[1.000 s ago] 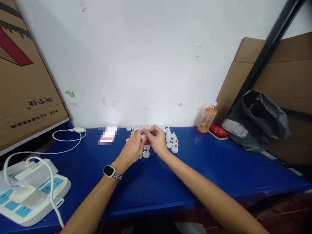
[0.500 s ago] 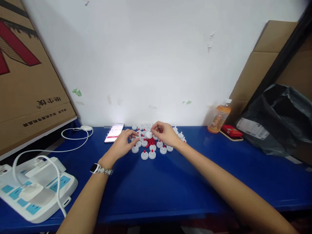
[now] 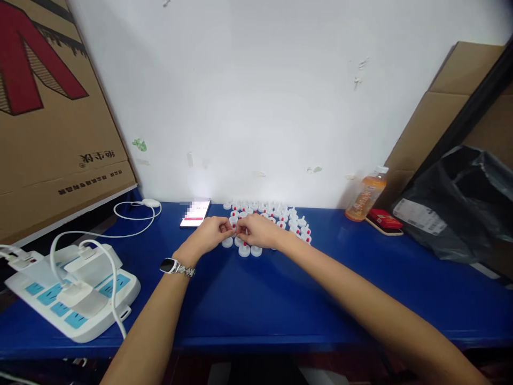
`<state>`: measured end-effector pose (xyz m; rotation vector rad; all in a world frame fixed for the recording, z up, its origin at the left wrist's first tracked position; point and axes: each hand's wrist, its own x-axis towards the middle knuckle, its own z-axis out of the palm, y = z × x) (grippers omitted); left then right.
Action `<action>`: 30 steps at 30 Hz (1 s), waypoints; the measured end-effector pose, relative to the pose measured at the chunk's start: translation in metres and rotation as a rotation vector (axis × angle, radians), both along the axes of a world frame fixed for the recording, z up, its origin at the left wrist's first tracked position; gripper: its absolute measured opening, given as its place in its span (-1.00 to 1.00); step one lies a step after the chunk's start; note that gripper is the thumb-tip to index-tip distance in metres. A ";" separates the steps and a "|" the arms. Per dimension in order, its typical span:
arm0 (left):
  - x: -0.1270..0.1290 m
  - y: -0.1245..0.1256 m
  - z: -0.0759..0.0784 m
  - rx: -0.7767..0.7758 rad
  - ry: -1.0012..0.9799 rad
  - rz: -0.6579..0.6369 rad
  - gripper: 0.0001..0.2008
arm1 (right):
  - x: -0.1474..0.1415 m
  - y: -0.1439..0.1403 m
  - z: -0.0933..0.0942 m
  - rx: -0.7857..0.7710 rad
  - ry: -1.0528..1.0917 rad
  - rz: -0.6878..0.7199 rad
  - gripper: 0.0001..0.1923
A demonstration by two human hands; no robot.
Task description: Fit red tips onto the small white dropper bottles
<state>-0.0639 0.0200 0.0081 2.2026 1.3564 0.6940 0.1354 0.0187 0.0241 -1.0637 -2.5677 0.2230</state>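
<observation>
My left hand [image 3: 214,232] and my right hand [image 3: 256,230] meet over the near left part of the group, fingers pinched together. Between their fingertips shows part of a white spouted cap [image 3: 233,220] with a bit of red at it; the fingers hide the rest. Around them stand many round white plastic caps with narrow spouts, several topped by small red tips. One red-tipped cap [image 3: 244,249] sits upright just in front of my right hand, beside another white cap [image 3: 256,251]. My right hand covers the middle of the group, where the loose red tips lay.
A lit phone [image 3: 195,213] lies left of the caps on the blue table [image 3: 280,299]. Farther left are a white power strip [image 3: 76,289] and its cables. An orange drink bottle [image 3: 365,195], a red box [image 3: 383,218] and a black plastic bag [image 3: 457,208] are at right.
My right hand has moved left with the white cap and now meets my left hand, whose fingers have closed from an open curl. The view has shifted slightly.
</observation>
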 end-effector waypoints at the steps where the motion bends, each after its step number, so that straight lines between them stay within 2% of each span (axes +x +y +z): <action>1: 0.000 0.000 0.000 0.002 0.003 0.004 -0.66 | -0.002 0.001 -0.001 0.006 -0.017 -0.003 -0.92; 4: 0.000 0.000 0.002 0.021 0.007 0.011 -0.69 | -0.002 0.001 -0.002 -0.005 0.008 -0.011 -0.88; 7: 0.002 0.000 0.004 0.031 -0.012 0.017 -0.68 | 0.008 -0.001 0.000 -0.025 0.107 -0.022 -0.75; 11: 0.002 0.001 0.004 0.027 -0.058 0.044 -0.71 | 0.028 0.006 0.005 0.061 0.269 -0.123 -0.72; 15: 0.002 0.001 0.003 0.026 -0.117 0.096 -0.73 | 0.036 0.040 0.007 0.085 0.262 -0.267 -0.69; 19: 0.005 0.001 0.002 0.100 -0.151 0.184 -0.74 | 0.023 0.081 0.005 0.005 0.069 -0.387 -0.66; 22: 0.007 0.001 0.002 0.117 -0.177 0.179 -0.77 | 0.010 0.102 0.002 -0.046 -0.007 -0.435 -0.72; 25: 0.008 0.000 0.002 0.107 -0.176 0.138 -0.78 | 0.004 0.110 -0.002 -0.072 0.001 -0.448 -0.85; 27: 0.009 -0.001 0.003 0.166 -0.166 0.130 -0.78 | 0.005 0.106 -0.001 -0.064 0.041 -0.453 -0.87; 30: 0.015 -0.003 0.004 0.414 -0.187 0.179 -0.77 | 0.014 0.084 0.006 -0.020 0.155 -0.447 -0.84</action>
